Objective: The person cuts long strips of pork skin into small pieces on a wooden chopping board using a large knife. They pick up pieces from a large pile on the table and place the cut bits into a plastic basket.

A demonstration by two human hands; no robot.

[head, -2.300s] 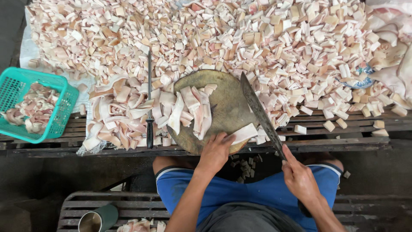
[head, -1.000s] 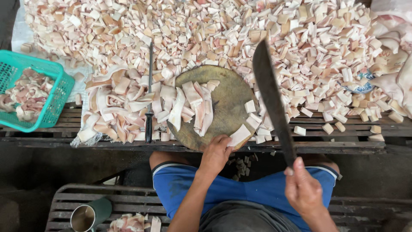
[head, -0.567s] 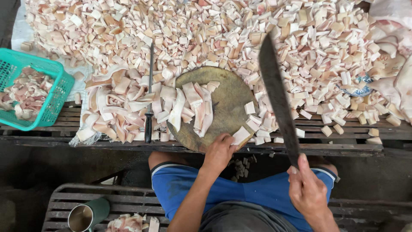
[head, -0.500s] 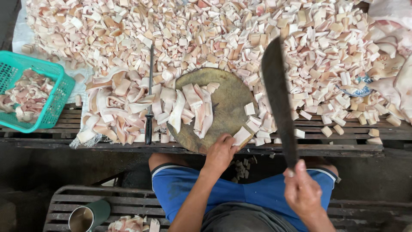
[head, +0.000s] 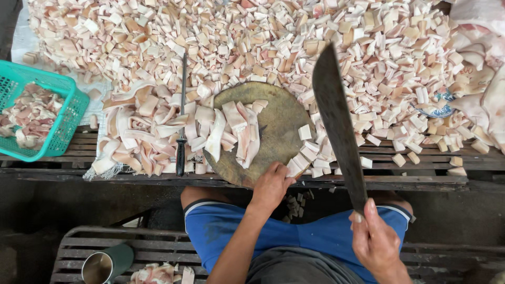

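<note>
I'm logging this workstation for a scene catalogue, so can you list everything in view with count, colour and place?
cutting board: one, round, brown, table's near edge
strips: several, pale pink-white, on the board's left half
cut pieces: too many to count, pale pink and white, heaped across the table
sharpening rod: one, dark, left of the board
basket: one, teal, far left, holding scraps
slatted table: one, dark wood
metal cup: one, bottom left on a bench
cleaver: one, long dark blade, raised over the board's right side
left hand: on the strip at the board's near edge
right hand: gripping the cleaver handle
</note>
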